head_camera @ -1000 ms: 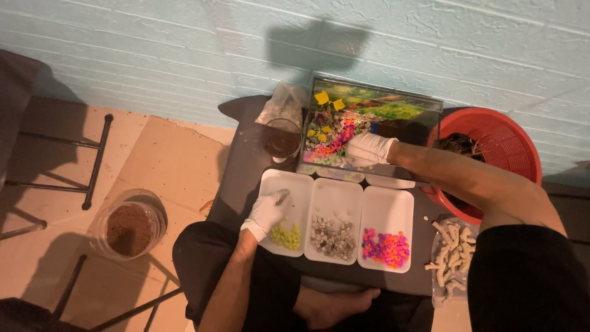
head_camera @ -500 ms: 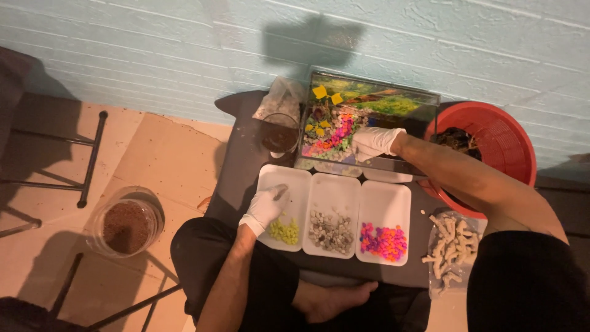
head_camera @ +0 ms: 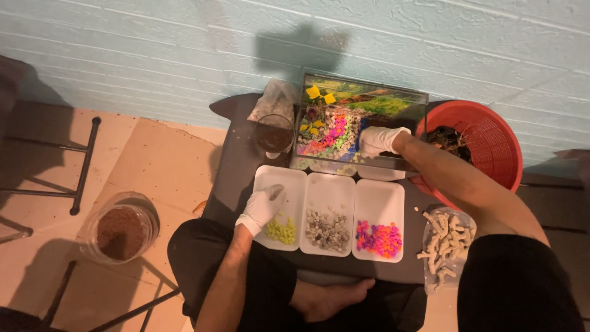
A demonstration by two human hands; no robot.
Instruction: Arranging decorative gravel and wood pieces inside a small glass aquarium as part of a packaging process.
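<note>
My left hand, in a white glove, rests on the left white tray just above a heap of yellow-green pebbles. My right hand, also gloved, reaches inside a small glass tank over its bed of pink, yellow and grey gravel; whether it holds anything is hidden. The middle tray carries grey pebbles and the right tray carries pink and purple pebbles.
A red mesh basket with dark roots stands right of the tank. A glass cup and a plastic bag sit left of it. White coral pieces lie at right. A tub of brown soil is on the floor.
My right hand has moved a little to the right inside the tank. My left hand stays on the left tray.
</note>
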